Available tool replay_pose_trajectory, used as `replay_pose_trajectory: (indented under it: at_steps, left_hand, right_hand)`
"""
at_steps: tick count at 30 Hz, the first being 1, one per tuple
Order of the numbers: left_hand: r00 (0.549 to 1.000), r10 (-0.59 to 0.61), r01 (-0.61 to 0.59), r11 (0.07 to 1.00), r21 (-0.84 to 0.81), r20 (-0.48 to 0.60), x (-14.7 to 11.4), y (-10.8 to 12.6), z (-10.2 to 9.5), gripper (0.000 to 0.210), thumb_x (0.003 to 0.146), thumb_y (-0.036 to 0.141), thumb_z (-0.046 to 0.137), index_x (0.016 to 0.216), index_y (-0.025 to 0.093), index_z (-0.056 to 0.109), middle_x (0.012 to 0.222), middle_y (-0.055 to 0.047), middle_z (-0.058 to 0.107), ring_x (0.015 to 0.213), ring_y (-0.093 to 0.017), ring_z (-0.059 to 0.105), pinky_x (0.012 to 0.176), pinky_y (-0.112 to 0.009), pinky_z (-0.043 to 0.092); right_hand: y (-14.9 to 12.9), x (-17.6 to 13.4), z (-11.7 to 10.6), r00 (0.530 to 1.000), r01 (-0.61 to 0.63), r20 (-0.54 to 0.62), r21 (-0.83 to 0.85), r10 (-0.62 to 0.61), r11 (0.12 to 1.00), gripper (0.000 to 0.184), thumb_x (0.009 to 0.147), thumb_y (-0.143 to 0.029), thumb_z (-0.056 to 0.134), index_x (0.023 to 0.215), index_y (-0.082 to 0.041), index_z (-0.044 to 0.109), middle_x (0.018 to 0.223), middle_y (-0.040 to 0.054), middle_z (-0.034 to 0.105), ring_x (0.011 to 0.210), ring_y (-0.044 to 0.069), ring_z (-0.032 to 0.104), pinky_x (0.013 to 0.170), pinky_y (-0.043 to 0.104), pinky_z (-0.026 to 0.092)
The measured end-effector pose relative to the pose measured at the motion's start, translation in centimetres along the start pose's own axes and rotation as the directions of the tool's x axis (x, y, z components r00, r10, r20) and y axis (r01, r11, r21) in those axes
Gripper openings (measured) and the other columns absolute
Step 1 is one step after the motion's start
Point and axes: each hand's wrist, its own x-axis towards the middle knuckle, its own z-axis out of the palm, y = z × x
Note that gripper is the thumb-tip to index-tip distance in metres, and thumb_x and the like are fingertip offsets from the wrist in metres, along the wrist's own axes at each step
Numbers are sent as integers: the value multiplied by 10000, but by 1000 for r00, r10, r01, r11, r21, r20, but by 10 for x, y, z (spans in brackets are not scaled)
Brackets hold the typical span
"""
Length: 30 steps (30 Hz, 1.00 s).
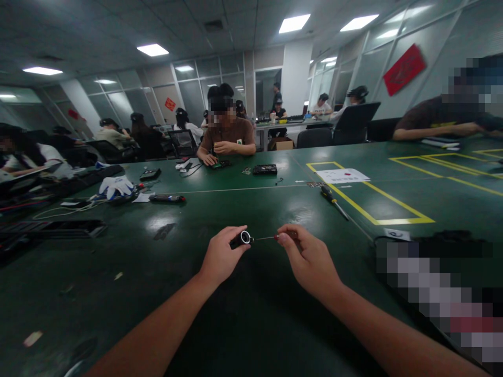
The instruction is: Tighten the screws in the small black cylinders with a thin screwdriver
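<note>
My left hand [225,253] is closed around a small black cylinder [236,241], whose round end with a bright silver ring faces me. In my right hand [308,256] the thumb and fingers pinch a thin screwdriver [267,238] with a slim metal shaft and a red part at the fingertips. Its shaft points left, and the tip meets a small metal bit on the cylinder's right side; whether it sits inside cannot be seen. The fingers hide most of the handle. Both hands are raised above the green table [251,324].
A yellow-black screwdriver [334,201] lies ahead to the right, near a white paper [342,176] and yellow tape outlines. To the left are an electric screwdriver [167,198], white gloves [116,187] and black trays [55,230]. Across the table a person [228,136] handles parts beside a black box [264,169].
</note>
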Motion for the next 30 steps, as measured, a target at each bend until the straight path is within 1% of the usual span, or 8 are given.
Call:
replay_pose_trajectory:
  at_steps: [7,13,16,18,20,22,25,30]
  left_hand:
    - [1000,-7,6,999,-39,-29,1,-4,-1,406,835,170,755,1230,251,702,1246,-53,690,1144,-215,663,1042,-403,533]
    - [997,-57,55,998,-28,-49,2,0,-8,356,920,304,663,1266,224,636,1226,-72,691,1128,-233,661,1014,-409,527]
    - [998,-51,51,999,-6,-42,2,5,-11,322,960,278,557,1271,214,608,1220,-84,671,1110,-226,651,984,-396,519]
    - [994,-103,103,995,-14,-35,1,8,-11,307,945,227,518,1240,204,598,1153,-83,679,1009,-212,670,895,-367,536]
    - [986,-168,168,985,-30,1,0,10,-11,254,921,226,534,1163,201,608,1027,-59,698,865,-196,677,768,-325,536]
    - [980,-189,190,982,-18,63,0,12,-11,160,914,282,575,1039,207,643,906,-33,703,778,-191,668,686,-300,513]
    - [971,-169,159,985,72,169,3,14,-9,151,908,342,619,895,219,704,862,-33,723,788,-211,677,684,-306,499]
    - [942,-128,58,972,226,310,11,13,-1,205,883,265,645,1047,259,769,896,-46,750,797,-228,688,674,-308,480]
  right_hand:
    - [3,3,0,1000,-27,2,-1,27,1000,221,1013,-363,518,1055,-218,680,935,46,771,853,221,728,781,353,521]
    - [5,4,-2,999,-26,-21,6,26,1000,219,1018,-372,520,1053,-228,681,930,40,765,846,215,721,768,344,518]
    - [5,4,-3,999,-19,-28,5,20,1000,213,1020,-366,519,1053,-230,679,928,37,761,844,212,716,767,341,514]
    - [4,4,-3,999,-16,-28,1,16,1000,211,1019,-364,520,1052,-231,680,925,36,760,841,212,714,764,341,513]
    - [4,4,-3,1000,-15,-27,-1,14,1000,213,1018,-363,519,1052,-230,682,920,37,759,838,213,713,758,339,512]
    - [4,4,-3,999,-19,-27,3,19,1000,214,1017,-361,519,1053,-228,683,916,36,759,833,212,713,752,337,513]
    - [4,5,-3,999,-28,-31,10,28,1000,218,1016,-361,520,1059,-224,684,919,37,762,833,211,716,754,337,514]
    - [3,6,-3,999,-32,-22,7,33,999,224,1014,-355,516,1054,-211,683,928,48,765,848,214,719,771,344,519]
